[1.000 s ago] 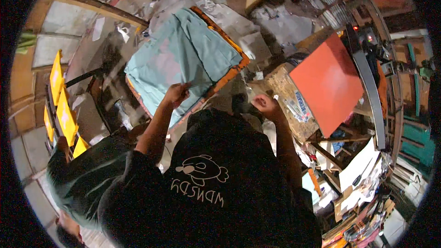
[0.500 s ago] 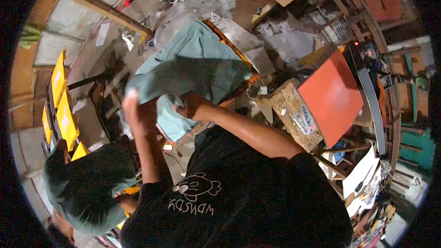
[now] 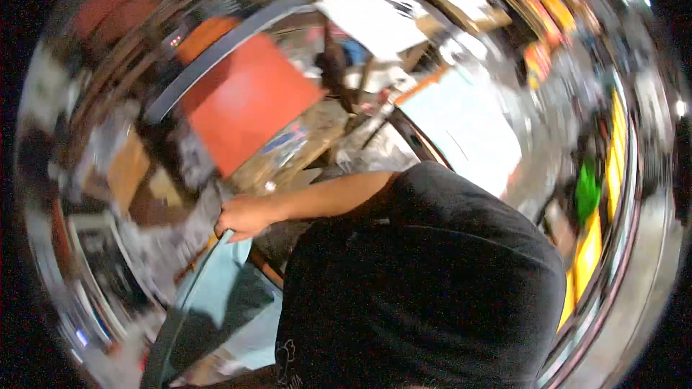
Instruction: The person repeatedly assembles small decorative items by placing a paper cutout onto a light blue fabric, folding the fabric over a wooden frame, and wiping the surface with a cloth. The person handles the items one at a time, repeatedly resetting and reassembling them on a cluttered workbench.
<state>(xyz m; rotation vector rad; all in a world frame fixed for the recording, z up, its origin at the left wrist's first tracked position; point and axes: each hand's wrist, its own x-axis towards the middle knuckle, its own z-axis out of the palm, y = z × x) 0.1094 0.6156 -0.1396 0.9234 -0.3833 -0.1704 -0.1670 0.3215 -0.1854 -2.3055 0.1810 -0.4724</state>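
Observation:
My right hand (image 3: 249,217) reaches in from my dark-sleeved shoulder and is closed on the edge of a light-blue cloth (image 3: 216,281). The cloth stretches from my fingers down toward the lower left, with a raised fold along its outer edge and a dark shadow across it. A thin orange-brown edge shows beside the cloth. My left hand is not in the picture. My dark shirt hides part of the cloth.
A flat orange-red board (image 3: 252,94) lies on a rough wooden bench (image 3: 310,137) beyond my arm. A pale sheet with an orange edge (image 3: 465,126) sits behind my shoulder. White sheets (image 3: 375,14) lie farther off, and yellow panels (image 3: 587,252) stand at the right.
The view has swung strongly to the right, so the orange-red board now appears left of centre. My left hand and the co-worker have left the picture. My right hand now grips the cloth's edge.

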